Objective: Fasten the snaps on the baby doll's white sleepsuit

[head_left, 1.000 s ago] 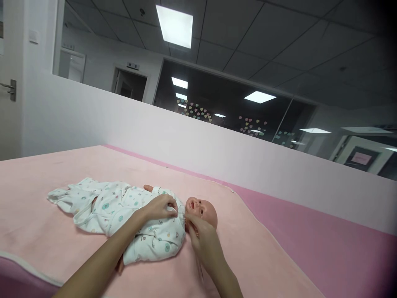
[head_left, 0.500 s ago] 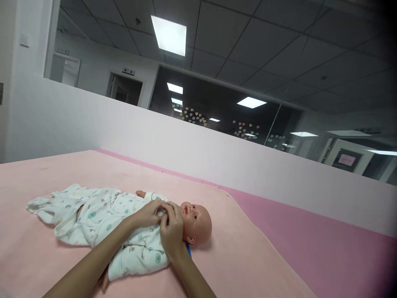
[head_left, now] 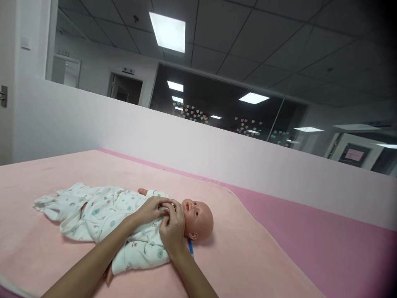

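Baby doll [head_left: 198, 215] lies on its back on pink blanket [head_left: 248, 256], wearing white printed onesie [head_left: 118, 219]. Left hand [head_left: 151, 209] and right hand [head_left: 172, 228] both pinch the collar fabric at the chest. Looks like fastening the top snap; needs aligned edges, firm press.

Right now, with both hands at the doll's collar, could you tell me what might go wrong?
Both the left hand and right hand pinch the patterned sleepsuit right under the baby doll's head, so fingers could tug fabric tight against the neck. The hands hide the fastening, so it may close misaligned. A blue object beneath the neck could get pressed or snagged.
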`<action>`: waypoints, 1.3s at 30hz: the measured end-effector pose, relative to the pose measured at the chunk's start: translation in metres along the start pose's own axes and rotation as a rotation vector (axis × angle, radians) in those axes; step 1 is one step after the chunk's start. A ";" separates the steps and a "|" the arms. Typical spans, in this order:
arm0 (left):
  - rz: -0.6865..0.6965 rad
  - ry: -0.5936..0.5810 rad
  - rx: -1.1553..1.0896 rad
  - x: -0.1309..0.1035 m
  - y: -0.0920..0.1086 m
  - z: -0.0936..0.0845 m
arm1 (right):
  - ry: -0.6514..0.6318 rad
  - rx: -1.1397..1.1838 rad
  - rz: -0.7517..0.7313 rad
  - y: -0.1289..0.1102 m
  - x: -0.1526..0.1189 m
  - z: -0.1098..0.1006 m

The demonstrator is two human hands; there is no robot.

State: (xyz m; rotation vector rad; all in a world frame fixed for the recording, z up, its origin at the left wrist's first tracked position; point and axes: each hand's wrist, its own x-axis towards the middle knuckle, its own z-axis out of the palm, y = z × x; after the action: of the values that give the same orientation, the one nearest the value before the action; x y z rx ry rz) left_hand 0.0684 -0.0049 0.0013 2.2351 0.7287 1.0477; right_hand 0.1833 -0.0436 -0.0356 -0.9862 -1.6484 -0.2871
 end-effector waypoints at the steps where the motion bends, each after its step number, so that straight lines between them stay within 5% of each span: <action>1: -0.005 0.000 -0.005 0.000 0.000 0.000 | -0.003 -0.002 0.006 0.000 0.000 0.000; 12: -0.018 0.007 0.013 0.000 -0.007 0.003 | 0.003 0.025 0.087 0.007 -0.005 0.005; 20: -0.020 -0.107 -0.096 -0.001 0.000 -0.006 | 0.038 0.028 0.105 0.006 -0.006 0.003; 39: -0.083 -0.098 -0.077 0.001 -0.009 0.007 | 0.048 0.108 0.055 0.005 -0.010 0.006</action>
State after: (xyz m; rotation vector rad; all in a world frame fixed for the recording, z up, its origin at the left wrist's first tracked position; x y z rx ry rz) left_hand 0.0719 0.0004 -0.0083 2.1548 0.7202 0.9044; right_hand 0.1828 -0.0408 -0.0478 -0.9343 -1.5741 -0.1812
